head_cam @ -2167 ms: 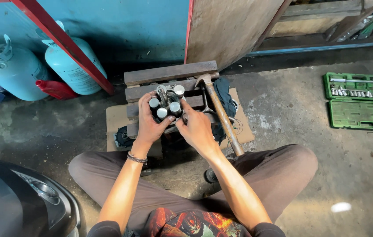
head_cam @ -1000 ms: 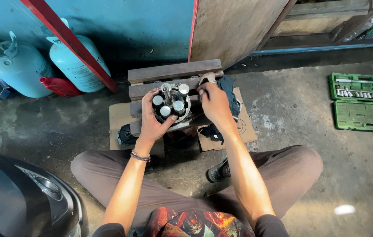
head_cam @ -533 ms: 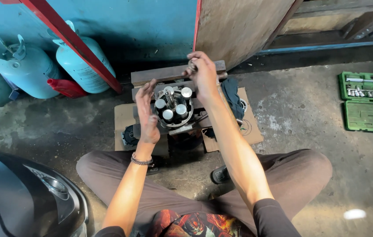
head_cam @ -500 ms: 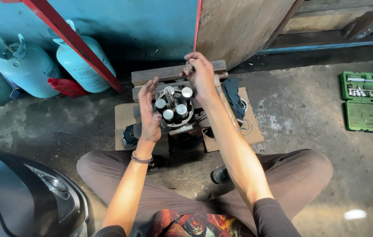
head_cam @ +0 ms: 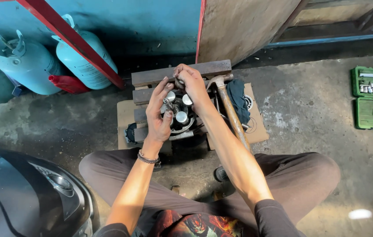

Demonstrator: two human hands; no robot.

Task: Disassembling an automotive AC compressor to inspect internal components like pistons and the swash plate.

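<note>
right hand [head_cam: 191, 83] moved from hammer [head_cam: 230, 109] onto metal part [head_cam: 178, 115]

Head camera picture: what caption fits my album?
Left hand steadies a round metal part while right hand grips its top, hammer alongside.
</note>
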